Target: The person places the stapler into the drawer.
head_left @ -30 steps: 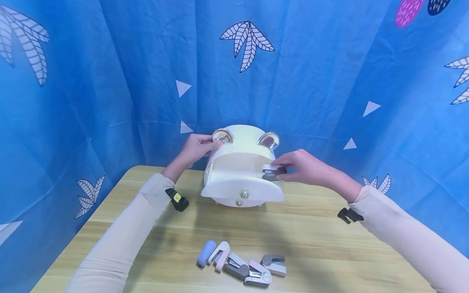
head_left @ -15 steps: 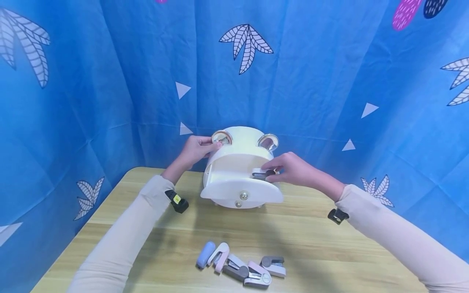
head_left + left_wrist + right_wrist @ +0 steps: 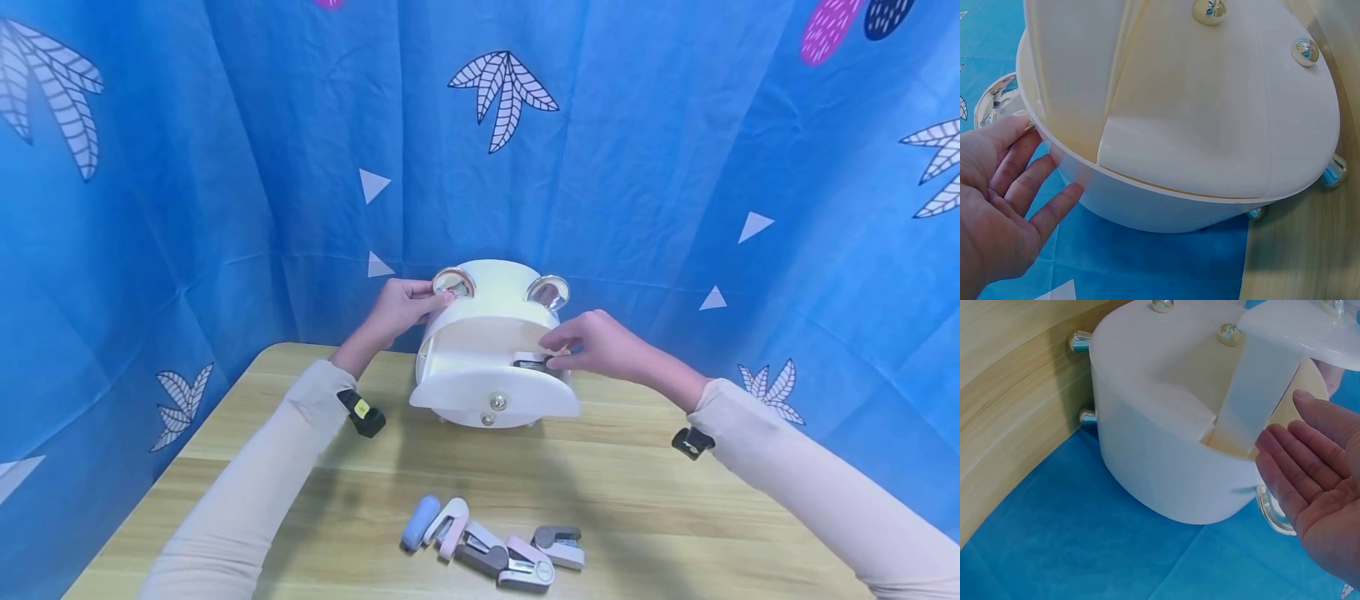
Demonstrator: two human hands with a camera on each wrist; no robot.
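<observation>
A white rounded drawer box (image 3: 498,283) with two shiny ears stands at the back of the table. Its upper drawer (image 3: 457,390) is pulled out. My left hand (image 3: 397,310) holds the box's left ear (image 3: 454,283) between thumb and fingers. At the drawer's right end, my right hand (image 3: 600,343) hovers with thumb and fingers apart. A small stapler (image 3: 528,361) lies inside the drawer by its fingertips, partly hidden by the drawer front. In the right wrist view the right hand's fingers (image 3: 1300,465) look loosely extended, and no stapler shows there.
Several small staplers (image 3: 477,548) in white, pink and grey lie in a row near the table's front, with a blue one (image 3: 422,522) at the left end. Blue patterned curtain (image 3: 637,167) surrounds the wooden table (image 3: 360,500).
My right hand has moved left over the drawer and lowered the stapler into it; the fingers have since parted from it. My left hand stays on the ear.
</observation>
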